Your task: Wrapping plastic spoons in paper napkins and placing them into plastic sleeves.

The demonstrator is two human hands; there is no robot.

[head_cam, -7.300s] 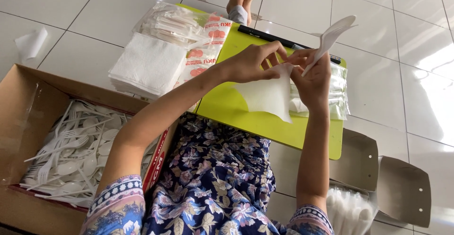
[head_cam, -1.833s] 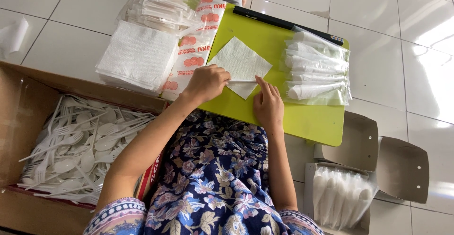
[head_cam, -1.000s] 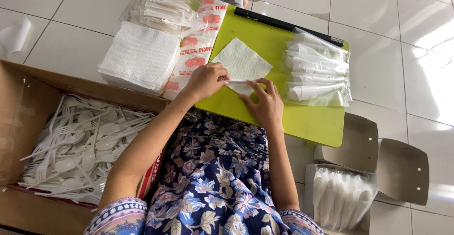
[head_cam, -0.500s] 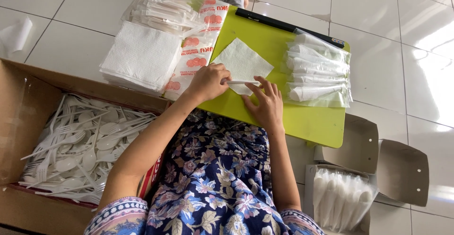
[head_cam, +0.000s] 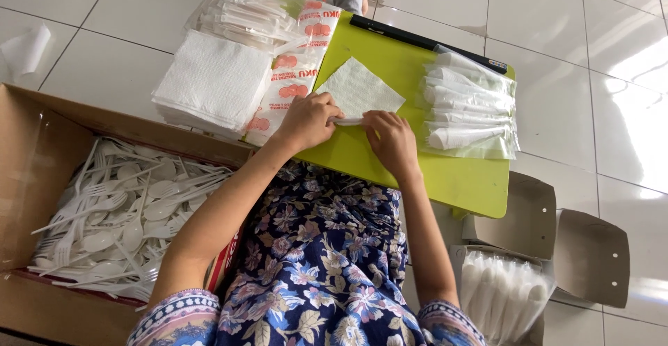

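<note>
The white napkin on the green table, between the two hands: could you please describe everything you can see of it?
The white napkin is a thin, soft-looking paper sheet with a faintly textured surface. It lies flat on the lime-green table, turned like a diamond, one corner pointing away from the person. Its near edge is rolled into a narrow tube. The left hand and right hand both press on that roll with their fingertips. What the roll wraps, if anything, is hidden.

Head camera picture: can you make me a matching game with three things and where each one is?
Things:
1. white napkin
2. plastic spoons and forks
3. napkin stack

Places:
A. in the cardboard box
B. on the green table, under both hands
C. on the floor tiles, left of the table

Pairs: 1-B, 2-A, 3-C
</note>
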